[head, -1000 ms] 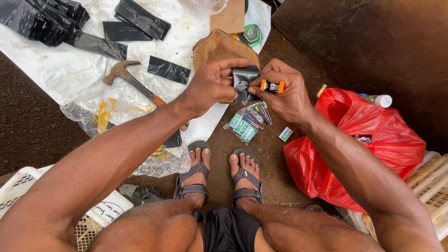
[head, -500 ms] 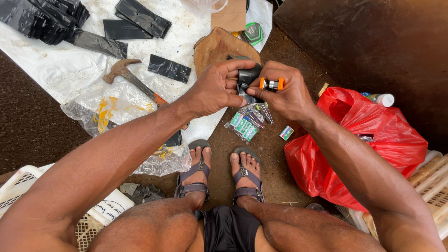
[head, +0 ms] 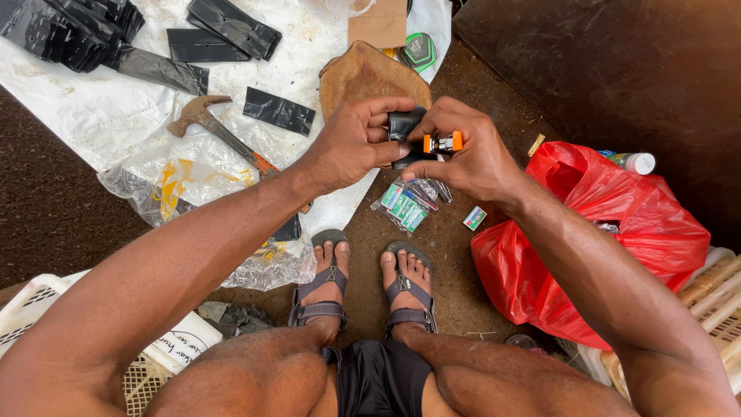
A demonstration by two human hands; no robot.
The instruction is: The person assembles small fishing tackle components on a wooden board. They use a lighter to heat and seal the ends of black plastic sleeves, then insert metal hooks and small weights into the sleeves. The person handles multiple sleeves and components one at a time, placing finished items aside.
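Observation:
My left hand pinches a small folded black strip at chest height above the ground. My right hand grips an orange and metal stapler pressed against that black strip. Both hands meet over the brown floor, in front of my sandalled feet. Below the hands lies a clear packet of small green and white staple boxes.
A hammer lies on a white sheet with several black strips. A red plastic bag sits at the right, a brown leather piece ahead, a clear plastic bag at the left, a white crate at the lower left.
Both hands have shifted slightly; the black strip is tucked more tightly between the fingers and the stapler sits closer against it.

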